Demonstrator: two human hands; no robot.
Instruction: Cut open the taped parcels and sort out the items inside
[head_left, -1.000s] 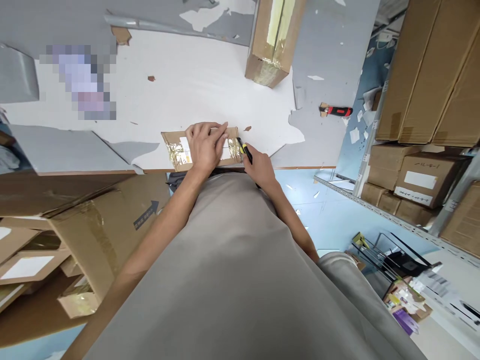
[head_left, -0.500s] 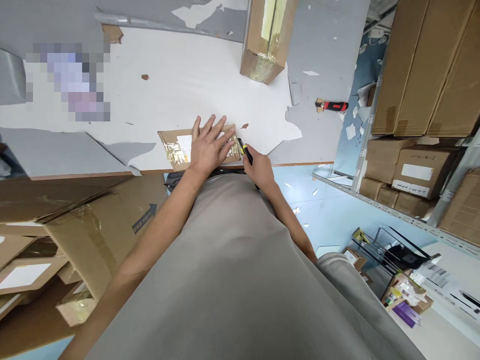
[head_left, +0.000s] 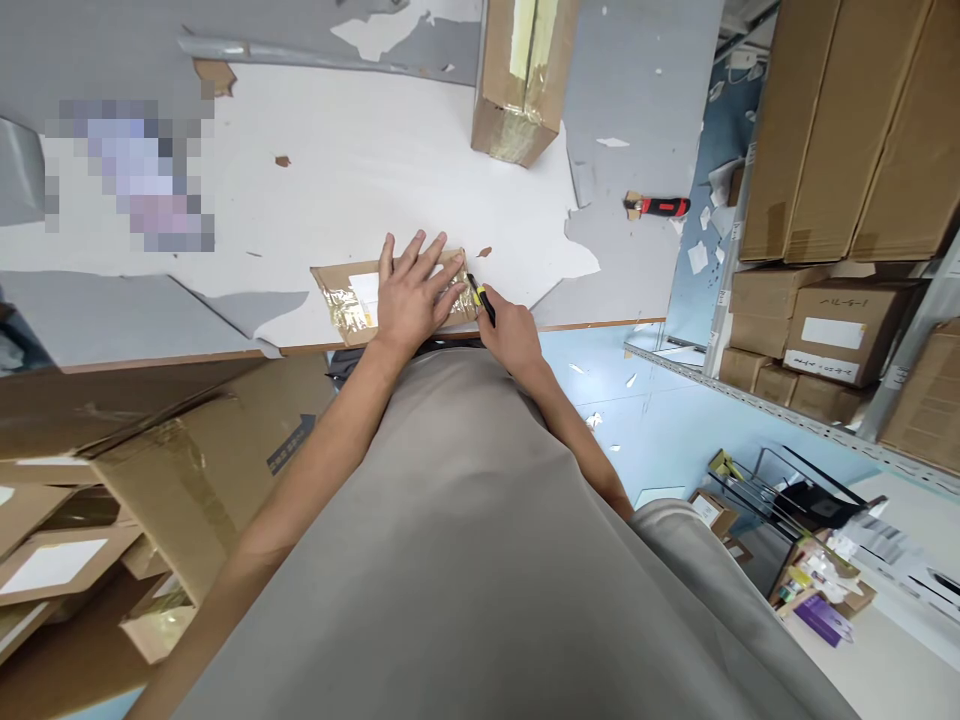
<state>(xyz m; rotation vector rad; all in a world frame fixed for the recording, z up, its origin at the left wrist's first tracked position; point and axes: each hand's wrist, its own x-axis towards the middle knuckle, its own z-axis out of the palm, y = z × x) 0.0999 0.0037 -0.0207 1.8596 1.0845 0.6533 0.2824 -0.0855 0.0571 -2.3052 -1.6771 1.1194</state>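
A small flat cardboard box (head_left: 339, 292) with a white label and clear packing tape over its ends lies at the table's front edge. My left hand (head_left: 414, 298) rests flat on top of it, fingers spread, covering part of the label. In my right hand (head_left: 513, 330) is a black and yellow utility knife (head_left: 483, 298), gripped by its handle. Its tip touches or nearly touches the box's taped right end; I cannot tell which. The fingers of my right hand are wrapped round the knife.
A long taped carton (head_left: 516, 120) stands at the back of the worktable (head_left: 360, 170). To the right lies a red and black cutter (head_left: 666, 207). Shelving with cartons (head_left: 825, 325) stands at the right. A large open carton (head_left: 176, 480) with parcels is below left.
The utility knife has shifted slightly in my right hand's grip area, its tip closer to the box's right end. My left hand stays on the box. The whole view has moved a little.
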